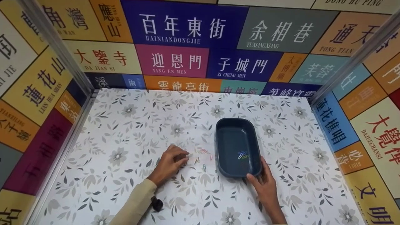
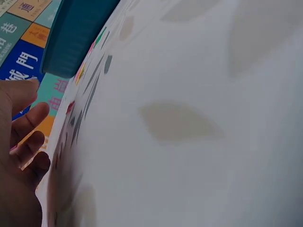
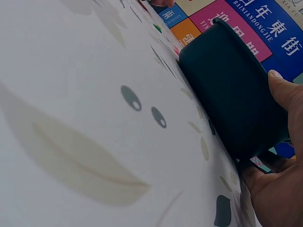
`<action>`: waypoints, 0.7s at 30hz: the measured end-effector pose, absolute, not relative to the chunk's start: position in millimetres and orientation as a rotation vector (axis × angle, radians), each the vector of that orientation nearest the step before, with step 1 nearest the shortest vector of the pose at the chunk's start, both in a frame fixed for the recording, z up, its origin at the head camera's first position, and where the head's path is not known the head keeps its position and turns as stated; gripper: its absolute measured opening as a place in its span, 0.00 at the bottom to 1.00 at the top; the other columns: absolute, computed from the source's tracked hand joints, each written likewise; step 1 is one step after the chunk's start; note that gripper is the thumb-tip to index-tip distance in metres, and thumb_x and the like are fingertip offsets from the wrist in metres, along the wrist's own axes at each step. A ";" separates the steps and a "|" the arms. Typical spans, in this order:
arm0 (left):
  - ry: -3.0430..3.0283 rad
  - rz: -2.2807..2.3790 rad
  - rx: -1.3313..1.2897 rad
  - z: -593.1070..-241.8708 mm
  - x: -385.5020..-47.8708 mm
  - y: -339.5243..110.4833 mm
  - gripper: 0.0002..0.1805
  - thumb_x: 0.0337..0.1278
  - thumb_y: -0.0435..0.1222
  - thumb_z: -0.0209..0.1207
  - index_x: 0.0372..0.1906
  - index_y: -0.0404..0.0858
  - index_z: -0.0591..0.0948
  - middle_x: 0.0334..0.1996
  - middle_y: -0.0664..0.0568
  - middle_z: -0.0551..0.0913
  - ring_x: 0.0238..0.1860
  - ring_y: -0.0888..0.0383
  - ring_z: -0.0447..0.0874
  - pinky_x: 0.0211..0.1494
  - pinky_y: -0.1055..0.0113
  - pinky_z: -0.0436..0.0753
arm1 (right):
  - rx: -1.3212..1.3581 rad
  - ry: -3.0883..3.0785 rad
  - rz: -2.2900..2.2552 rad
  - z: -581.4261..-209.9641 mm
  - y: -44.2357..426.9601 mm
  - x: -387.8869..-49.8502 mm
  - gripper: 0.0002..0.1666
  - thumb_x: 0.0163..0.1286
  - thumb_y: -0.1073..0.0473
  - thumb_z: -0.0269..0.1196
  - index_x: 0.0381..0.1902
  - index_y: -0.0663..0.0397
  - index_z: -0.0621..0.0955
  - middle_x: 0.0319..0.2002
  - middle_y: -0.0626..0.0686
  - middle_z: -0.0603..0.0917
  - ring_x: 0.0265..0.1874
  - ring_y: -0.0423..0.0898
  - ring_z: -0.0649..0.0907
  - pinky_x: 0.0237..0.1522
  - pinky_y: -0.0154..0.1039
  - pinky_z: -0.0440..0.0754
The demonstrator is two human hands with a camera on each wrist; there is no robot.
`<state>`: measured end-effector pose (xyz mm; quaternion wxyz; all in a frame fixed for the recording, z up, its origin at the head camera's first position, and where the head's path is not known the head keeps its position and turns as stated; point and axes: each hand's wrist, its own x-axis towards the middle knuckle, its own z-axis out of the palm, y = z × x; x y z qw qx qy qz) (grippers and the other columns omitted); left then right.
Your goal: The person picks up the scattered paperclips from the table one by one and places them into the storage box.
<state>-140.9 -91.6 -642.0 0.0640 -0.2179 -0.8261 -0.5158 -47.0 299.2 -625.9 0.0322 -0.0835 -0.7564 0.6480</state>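
My right hand [image 1: 265, 184] grips the near right corner of a dark teal tray [image 1: 221, 147], thumb on the rim and fingers along the outer side. Inside the tray lie several paper clips [image 1: 244, 157], blue, yellow and whitish. Loose on the table left of the tray are pink paper clips [image 1: 211, 157], a green paper clip [image 1: 204, 167] and a few orange-yellow ones. My left hand [image 1: 169, 163] is just left of these, fingers loosely bent; in the left wrist view nothing shows between thumb and fingers [image 2: 34, 118].
A white floral cloth [image 1: 131, 175] covers the table. Panels with Chinese lettering [image 1: 187, 25] stand behind it and on both sides, with metal posts [image 1: 75, 59] at the corners. A small dark round object [image 1: 157, 204] is at the left sleeve.
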 end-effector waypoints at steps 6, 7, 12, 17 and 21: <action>-2.542 -1.356 -0.643 -647.9 -136.0 -96.3 0.04 0.66 0.33 0.76 0.42 0.39 0.93 0.45 0.55 0.87 0.53 0.54 0.78 0.59 0.54 0.82 | -0.252 -2.329 2.006 -626.1 299.8 -47.7 0.54 0.78 0.63 0.71 0.91 0.50 0.54 0.89 0.54 0.55 0.87 0.56 0.58 0.73 0.23 0.65; -2.543 -1.328 -0.636 -648.9 -134.3 -95.9 0.03 0.67 0.34 0.76 0.41 0.40 0.93 0.45 0.55 0.86 0.53 0.54 0.77 0.59 0.53 0.81 | -0.249 -2.325 2.004 -626.5 299.7 -47.5 0.54 0.78 0.64 0.72 0.91 0.50 0.54 0.89 0.54 0.55 0.86 0.56 0.59 0.73 0.23 0.66; -2.525 -1.254 -0.588 -651.9 -126.7 -91.1 0.02 0.67 0.34 0.76 0.38 0.41 0.92 0.45 0.53 0.84 0.53 0.52 0.75 0.60 0.52 0.78 | -0.245 -2.309 1.997 -628.2 298.7 -45.8 0.54 0.77 0.64 0.72 0.91 0.51 0.55 0.88 0.55 0.56 0.86 0.58 0.60 0.72 0.23 0.66; -2.486 -1.203 -0.563 -651.1 -121.4 -86.2 0.04 0.63 0.31 0.77 0.36 0.37 0.91 0.46 0.48 0.84 0.57 0.47 0.74 0.64 0.50 0.75 | -0.255 -2.306 2.004 -628.2 298.0 -45.5 0.54 0.78 0.65 0.72 0.91 0.52 0.55 0.88 0.55 0.57 0.86 0.58 0.59 0.73 0.23 0.67; -2.467 -1.170 -0.541 -651.3 -117.5 -83.0 0.05 0.59 0.30 0.79 0.34 0.34 0.91 0.46 0.45 0.84 0.58 0.45 0.75 0.66 0.50 0.74 | -0.260 -2.300 2.002 -628.8 298.4 -46.3 0.54 0.77 0.65 0.72 0.91 0.52 0.55 0.88 0.55 0.57 0.86 0.57 0.59 0.73 0.23 0.66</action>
